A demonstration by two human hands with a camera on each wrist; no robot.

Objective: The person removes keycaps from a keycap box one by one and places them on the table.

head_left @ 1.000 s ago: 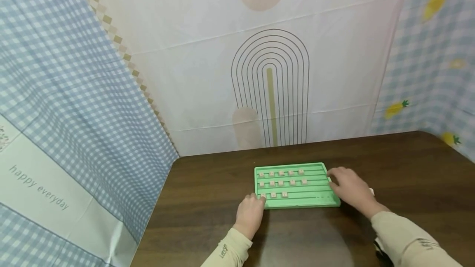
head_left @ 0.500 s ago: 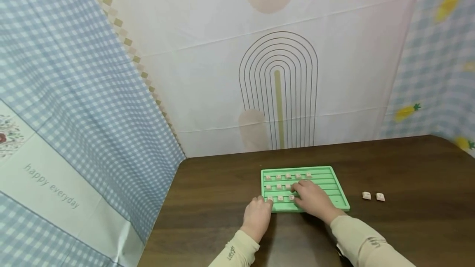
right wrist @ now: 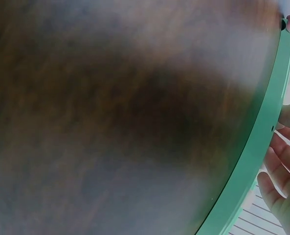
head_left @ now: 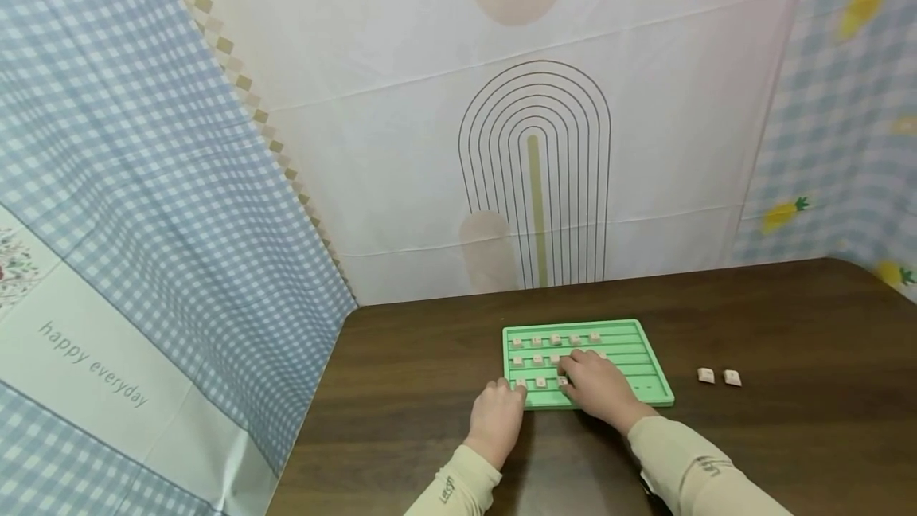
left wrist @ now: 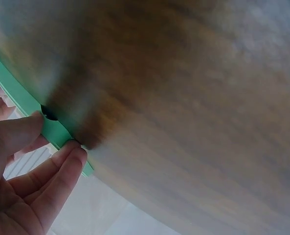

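In the head view, a light green ridged tray lies on the dark wooden table. Rows of pale keycaps sit on its left and middle parts. My left hand grips the tray's near left corner; the left wrist view has its thumb and fingers on the green rim. My right hand is over the tray's middle, fingertips at the right end of the nearest row. A small pale piece, apparently a keycap, shows between its thumb and fingers in the right wrist view, mostly hidden.
Two loose keycaps lie on the table to the right of the tray. A white patterned cloth hangs behind the table, with a blue checked curtain at the left.
My right hand has moved left from the tray's right edge to its middle, uncovering the two loose keycaps. Over the last half second it has barely shifted. My left hand stays on the corner.
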